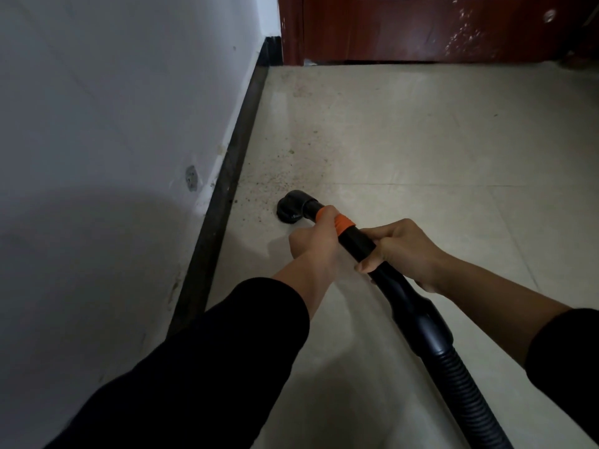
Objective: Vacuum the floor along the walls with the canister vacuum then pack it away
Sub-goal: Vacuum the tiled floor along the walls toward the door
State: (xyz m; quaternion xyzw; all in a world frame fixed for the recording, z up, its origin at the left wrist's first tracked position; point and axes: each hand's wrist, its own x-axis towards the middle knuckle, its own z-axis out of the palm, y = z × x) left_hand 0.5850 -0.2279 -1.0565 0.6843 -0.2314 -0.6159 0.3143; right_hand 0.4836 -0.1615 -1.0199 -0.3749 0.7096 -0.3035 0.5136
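A black vacuum wand (405, 303) with an orange band (343, 225) runs from the lower right toward the wall. Its round black nozzle (291, 209) sits on the pale tiled floor (405, 140), a short way from the dark skirting board (227, 189). My left hand (316, 238) grips the wand over the orange band, just behind the nozzle. My right hand (402, 251) grips the black tube right behind it. A ribbed black hose (470, 400) leaves the wand at the lower right. The canister is out of view.
Dark specks of dirt (275, 186) lie on the tiles ahead of the nozzle along the skirting. A white wall (113, 124) fills the left side. A dark red wooden door (421, 27) closes off the far end.
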